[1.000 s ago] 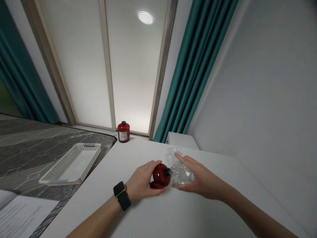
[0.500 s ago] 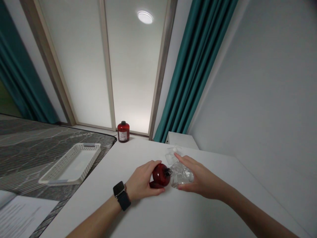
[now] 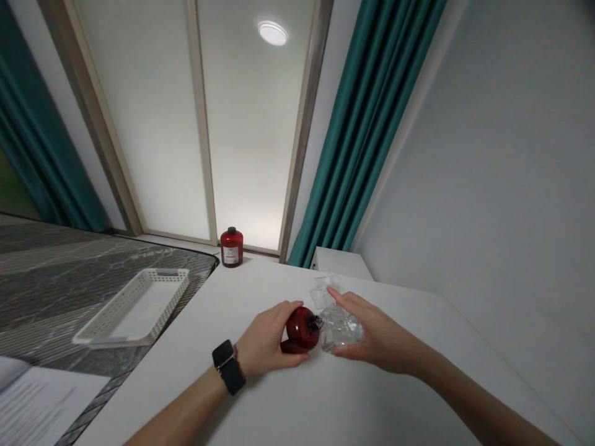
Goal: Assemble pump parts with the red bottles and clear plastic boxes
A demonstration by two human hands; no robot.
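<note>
My left hand (image 3: 267, 339), with a black watch (image 3: 229, 367) on its wrist, is wrapped round a dark red bottle (image 3: 302, 328). The bottle's black neck points right. My right hand (image 3: 374, 331) grips a clear, crinkled plastic wrapper (image 3: 340, 327) just beside the bottle's neck; part of the plastic stands up behind my fingers. Both hands are low over the white table (image 3: 279, 402). At the far left corner of the table stands a second red bottle (image 3: 232, 248), upright, with a black cap and a pale label.
Left of the table, a white perforated basket (image 3: 155, 328) lies on a grey marbled surface (image 3: 41, 260). Printed paper (image 3: 51, 402) is at the lower left. A white box-like cabinet (image 3: 344, 263) stands behind the table, near a teal curtain (image 3: 353, 155) and the right wall.
</note>
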